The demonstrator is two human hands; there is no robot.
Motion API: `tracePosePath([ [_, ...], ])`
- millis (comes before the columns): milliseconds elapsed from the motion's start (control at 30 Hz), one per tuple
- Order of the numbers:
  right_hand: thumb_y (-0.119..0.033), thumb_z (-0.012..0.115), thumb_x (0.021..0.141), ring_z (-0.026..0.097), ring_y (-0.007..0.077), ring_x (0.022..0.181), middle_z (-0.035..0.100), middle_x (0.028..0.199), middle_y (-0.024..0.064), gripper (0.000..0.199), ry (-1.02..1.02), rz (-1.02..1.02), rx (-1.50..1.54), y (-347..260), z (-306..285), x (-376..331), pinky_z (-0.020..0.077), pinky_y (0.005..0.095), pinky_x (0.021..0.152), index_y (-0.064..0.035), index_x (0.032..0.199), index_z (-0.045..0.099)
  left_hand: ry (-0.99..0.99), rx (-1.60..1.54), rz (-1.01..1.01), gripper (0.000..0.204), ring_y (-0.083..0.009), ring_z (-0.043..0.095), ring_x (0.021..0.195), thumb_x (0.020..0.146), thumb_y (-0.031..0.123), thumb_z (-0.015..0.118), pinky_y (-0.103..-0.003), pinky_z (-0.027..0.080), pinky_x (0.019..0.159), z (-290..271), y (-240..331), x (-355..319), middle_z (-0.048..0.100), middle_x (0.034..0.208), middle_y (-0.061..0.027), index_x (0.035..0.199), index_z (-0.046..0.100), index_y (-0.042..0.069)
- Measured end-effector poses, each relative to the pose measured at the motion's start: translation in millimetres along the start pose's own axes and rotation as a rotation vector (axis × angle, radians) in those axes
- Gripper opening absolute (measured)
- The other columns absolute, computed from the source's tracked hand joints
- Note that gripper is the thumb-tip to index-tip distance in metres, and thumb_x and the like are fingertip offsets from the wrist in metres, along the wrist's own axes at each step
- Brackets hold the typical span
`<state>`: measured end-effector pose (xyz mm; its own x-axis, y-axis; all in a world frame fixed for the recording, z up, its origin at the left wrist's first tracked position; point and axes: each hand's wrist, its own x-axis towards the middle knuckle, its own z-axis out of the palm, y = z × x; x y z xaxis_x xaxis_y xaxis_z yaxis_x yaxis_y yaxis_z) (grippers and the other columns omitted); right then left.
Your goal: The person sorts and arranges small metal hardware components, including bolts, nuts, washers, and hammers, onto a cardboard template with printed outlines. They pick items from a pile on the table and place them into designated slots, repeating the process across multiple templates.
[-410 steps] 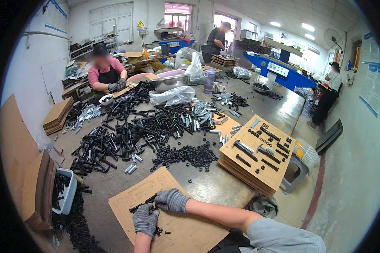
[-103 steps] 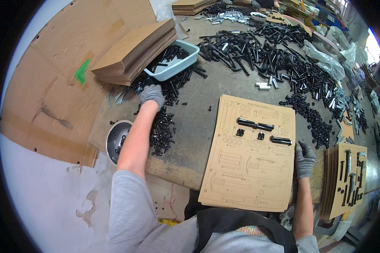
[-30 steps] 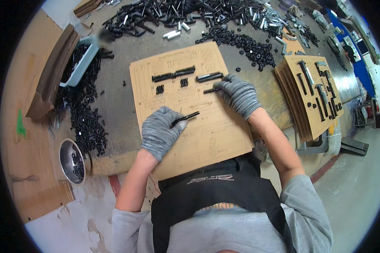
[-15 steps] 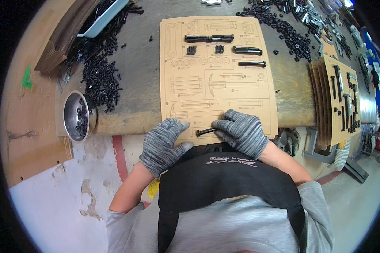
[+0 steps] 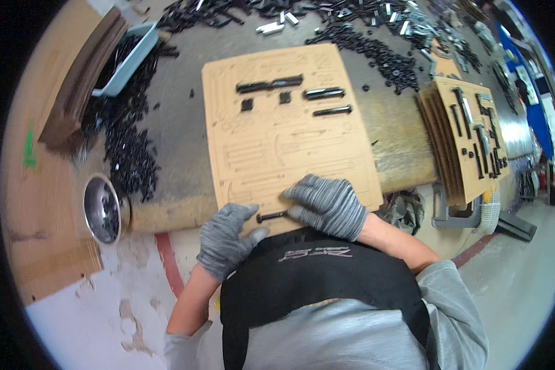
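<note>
A tan cardboard sheet (image 5: 234, 148) printed with part outlines lies on the table, its near end close to my body. A black bolt (image 5: 271, 217) rests near that end, its head toward my left. My right hand (image 5: 330, 206), in a grey striped glove, is over the sheet with thumb and fingers apart; the thumb meets the bolt's other end. My left hand (image 5: 226, 240), gloved alike, is open at the sheet's near left corner and holds nothing. Farther up the sheet sit long black bolts (image 5: 270, 84), two small dark bundles (image 5: 247, 105), a black pair (image 5: 324, 93) and a single bolt (image 5: 332, 111).
Small black screws (image 5: 129, 160) are heaped at left, beside a steel bowl (image 5: 103, 208) and a pale tray (image 5: 129, 61). Black nuts (image 5: 394, 68) are strewn at the back right. Stacked filled cards (image 5: 468, 142) stand at the table's right edge.
The whole view has shifted and tilted, so the sheet appears lower and farther left. My right hand's fingers have spread away from its thumb. The bolt keeps about the same place on the sheet.
</note>
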<state>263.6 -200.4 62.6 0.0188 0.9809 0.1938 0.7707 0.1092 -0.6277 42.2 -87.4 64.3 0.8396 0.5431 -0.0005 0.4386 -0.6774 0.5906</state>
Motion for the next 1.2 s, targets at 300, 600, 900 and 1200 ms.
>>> tracePosePath([
  [300,-0.016,0.072,0.080,0.059,0.0161,0.067,0.063,0.084,0.0088,0.026,0.407,0.412,-0.056,121,-64,19,0.0510,0.0294,0.065,-0.0064,0.103,0.068,0.001,-0.199,-0.019,0.031,-0.0230,0.065,0.090,0.085,0.021,0.065,-0.035,0.051,0.082,12,28,138,0.067,0.100,-0.0145,0.110,0.065,0.003],
  [600,-0.027,0.069,0.081,0.064,0.0262,0.075,0.064,0.092,0.0101,0.023,0.334,0.396,-0.172,130,-64,33,0.0517,0.0352,0.067,-0.0111,0.097,0.068,0.097,0.019,0.127,0.024,-0.0297,0.062,0.091,0.082,0.027,0.065,-0.038,0.049,0.083,61,22,209,0.066,0.094,-0.0110,0.100,0.069,0.012],
  [900,-0.015,0.067,0.084,0.058,0.0111,0.065,0.065,0.072,0.0071,0.021,0.716,0.525,0.262,171,-67,26,0.0488,0.0274,0.061,-0.0007,0.099,0.067,0.273,0.166,0.008,0.029,-0.0329,0.063,0.094,0.085,0.027,0.059,-0.042,0.049,0.085,-12,-24,324,0.067,0.100,-0.0160,0.107,0.067,0.010],
  [1200,-0.017,0.061,0.088,0.066,0.0171,0.071,0.069,0.079,0.0142,0.021,0.733,0.479,0.117,173,-66,28,0.0525,0.0302,0.067,0.0014,0.095,0.067,0.095,0.424,-0.185,0.030,-0.0365,0.063,0.098,0.084,0.023,0.054,-0.044,0.051,0.082,2,-79,436,0.065,0.105,-0.0187,0.111,0.064,0.014],
])
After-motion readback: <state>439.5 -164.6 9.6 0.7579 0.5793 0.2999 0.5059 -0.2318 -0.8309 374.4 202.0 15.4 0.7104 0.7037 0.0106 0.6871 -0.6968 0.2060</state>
